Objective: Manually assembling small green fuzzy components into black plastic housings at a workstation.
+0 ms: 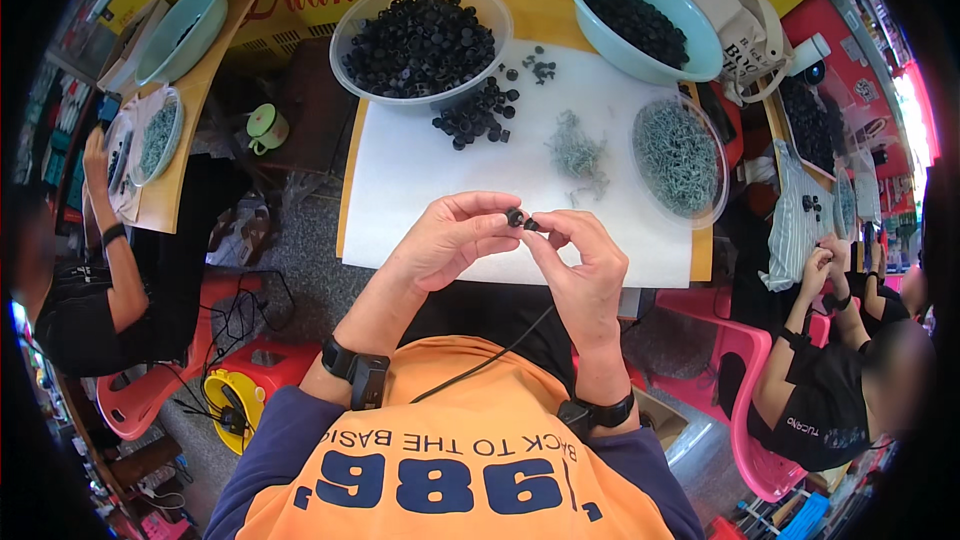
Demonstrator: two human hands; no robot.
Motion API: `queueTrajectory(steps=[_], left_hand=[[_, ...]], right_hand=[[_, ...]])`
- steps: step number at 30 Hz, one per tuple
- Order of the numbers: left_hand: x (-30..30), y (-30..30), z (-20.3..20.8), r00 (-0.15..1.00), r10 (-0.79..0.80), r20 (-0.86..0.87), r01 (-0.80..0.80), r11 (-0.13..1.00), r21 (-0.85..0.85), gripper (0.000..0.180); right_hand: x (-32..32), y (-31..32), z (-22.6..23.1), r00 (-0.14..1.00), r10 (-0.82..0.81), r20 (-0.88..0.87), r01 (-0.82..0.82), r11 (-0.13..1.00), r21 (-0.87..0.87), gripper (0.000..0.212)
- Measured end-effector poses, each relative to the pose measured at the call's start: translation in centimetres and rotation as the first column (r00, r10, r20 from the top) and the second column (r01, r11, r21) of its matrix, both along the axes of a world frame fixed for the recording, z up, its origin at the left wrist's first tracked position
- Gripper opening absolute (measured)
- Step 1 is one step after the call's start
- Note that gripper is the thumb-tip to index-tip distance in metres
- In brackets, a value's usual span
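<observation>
Over the near edge of a white-covered table (400, 210), my two hands meet. My left hand (445, 242) pinches a small round black plastic cap (515, 216) between thumb and fingertips. Right beside it, my right hand (583, 262) pinches a second small black piece (531, 225); the two pieces are close together, and I cannot tell whether they touch. Beyond my hands lies a loose pile of black plastic caps (477, 115). To its right is a heap of small silvery screws (577, 148), and a clear tub of screws (679, 157) stands at the right edge.
A big clear bowl (345, 70) heaped with black caps stands at the back, with a pale blue basin (700, 50) of black parts to its right. A green mug (266, 128) is off to the left. Other people work at tables on both sides. A canvas bag (735, 30) sits back right.
</observation>
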State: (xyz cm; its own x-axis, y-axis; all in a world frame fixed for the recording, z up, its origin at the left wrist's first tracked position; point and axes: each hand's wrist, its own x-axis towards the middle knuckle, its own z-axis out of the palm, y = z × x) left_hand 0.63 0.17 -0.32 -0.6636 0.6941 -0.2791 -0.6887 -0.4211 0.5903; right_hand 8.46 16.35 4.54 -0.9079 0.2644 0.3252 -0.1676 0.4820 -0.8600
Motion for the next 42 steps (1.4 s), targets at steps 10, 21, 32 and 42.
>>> queueTrajectory(steps=[10, 21, 32, 42], left_hand=[[0.19, 0.13, -0.32, 0.999, 0.002, -0.044, 0.0, 1.0, 0.031, 0.019], [0.2, 0.16, -0.24, 0.998, -0.004, -0.07, 0.004, 1.0, 0.001, 0.019], [0.25, 0.06, -0.55, 0.998, 0.003, -0.062, -0.005, 1.0, -0.027, 0.019], [0.38, 0.21, -0.36, 0.997, 0.0, -0.075, -0.001, 1.0, -0.019, 0.019]], right_hand=[[0.06, -0.01, -0.3, 1.0, 0.024, -0.001, -0.024, 0.999, 0.022, 0.02], [0.12, -0.11, -0.39, 1.0, 0.017, -0.005, -0.017, 0.999, 0.046, 0.02], [0.23, -0.29, -0.49, 1.0, 0.008, 0.005, -0.008, 0.999, 0.032, 0.019], [0.31, -0.19, -0.57, 1.0, 0.011, 0.001, -0.011, 0.999, 0.035, 0.019]])
